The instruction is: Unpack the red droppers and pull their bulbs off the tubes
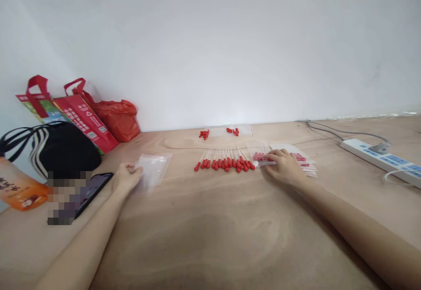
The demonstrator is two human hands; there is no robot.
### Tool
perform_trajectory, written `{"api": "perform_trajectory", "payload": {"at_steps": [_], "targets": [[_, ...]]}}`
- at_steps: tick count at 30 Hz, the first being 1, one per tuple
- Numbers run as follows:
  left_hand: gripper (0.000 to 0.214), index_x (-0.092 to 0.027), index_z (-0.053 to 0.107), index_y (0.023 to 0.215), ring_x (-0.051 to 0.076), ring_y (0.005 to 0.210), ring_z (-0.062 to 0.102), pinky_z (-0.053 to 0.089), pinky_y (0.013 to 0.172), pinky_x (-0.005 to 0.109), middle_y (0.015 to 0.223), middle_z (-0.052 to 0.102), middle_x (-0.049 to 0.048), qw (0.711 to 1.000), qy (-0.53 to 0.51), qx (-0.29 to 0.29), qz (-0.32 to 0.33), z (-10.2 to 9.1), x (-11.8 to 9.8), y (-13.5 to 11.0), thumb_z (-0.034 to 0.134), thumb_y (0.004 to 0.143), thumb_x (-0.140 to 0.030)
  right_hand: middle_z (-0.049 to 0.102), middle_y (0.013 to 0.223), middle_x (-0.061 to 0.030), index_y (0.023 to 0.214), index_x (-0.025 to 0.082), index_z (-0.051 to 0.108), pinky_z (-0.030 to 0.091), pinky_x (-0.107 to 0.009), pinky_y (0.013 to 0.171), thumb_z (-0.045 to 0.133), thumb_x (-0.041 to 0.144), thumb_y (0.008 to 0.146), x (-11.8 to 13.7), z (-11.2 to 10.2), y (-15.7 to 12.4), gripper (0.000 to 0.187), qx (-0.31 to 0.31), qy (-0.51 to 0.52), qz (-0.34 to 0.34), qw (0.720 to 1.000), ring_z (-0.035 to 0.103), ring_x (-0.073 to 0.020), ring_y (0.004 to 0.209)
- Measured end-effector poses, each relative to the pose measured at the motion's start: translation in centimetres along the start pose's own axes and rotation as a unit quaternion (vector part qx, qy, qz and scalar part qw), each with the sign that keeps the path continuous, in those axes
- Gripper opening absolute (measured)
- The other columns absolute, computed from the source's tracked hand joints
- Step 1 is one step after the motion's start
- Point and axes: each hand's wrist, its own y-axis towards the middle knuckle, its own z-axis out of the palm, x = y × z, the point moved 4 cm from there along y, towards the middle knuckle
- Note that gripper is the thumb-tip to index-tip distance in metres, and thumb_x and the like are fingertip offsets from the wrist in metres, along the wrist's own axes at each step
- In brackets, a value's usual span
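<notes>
My left hand (127, 178) is at the left edge of some clear zip bags (154, 169), its thumb and fingers pinched together on the plastic. My right hand (284, 165) reaches across to a clear zip bag (258, 162) with red-tipped sticks inside, its fingers closed on the bag near the zip strip. More filled bags (307, 167) lie partly hidden beneath and behind that hand. Between the hands, a fanned row of thin pale sticks with red bulb ends (226, 163) lies on the table, red ends toward me.
Farther back lie another clear bag (217, 130) and small red pieces (204, 134). A power strip (384, 156) with cables sits at right. At left are a phone (94, 189), a black drawstring bag (66, 149), an orange pouch (24, 189) and red bags (118, 119).
</notes>
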Motion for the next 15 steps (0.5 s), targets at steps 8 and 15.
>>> {"api": "perform_trajectory", "payload": {"at_steps": [8,15], "targets": [[0.037,-0.014,0.038,0.099,0.033,0.101,0.046,0.039,0.078,0.040,0.102,0.050,0.0128,0.996,0.085,-0.020,0.000,0.4,-0.6,-1.4,0.048,0.074,-0.040,0.064,0.085,-0.0084,0.072,0.018,0.062,0.027,-0.032,0.066,0.043,0.019,0.079,0.4,0.9,0.8,0.020,0.068,-0.090,-0.006,0.994,0.050,-0.0220,0.085],[0.025,-0.017,0.043,0.092,0.025,0.098,0.048,0.037,0.087,0.040,0.096,0.051,0.0085,0.962,-0.053,-0.030,0.265,2.7,-6.9,-6.2,0.051,0.072,-0.028,0.062,0.083,-0.0123,0.087,0.015,0.050,0.032,-0.029,0.056,0.034,0.022,0.083,-1.3,0.7,2.0,0.018,-0.010,-0.012,0.202,0.979,0.057,-0.0224,0.071]]}}
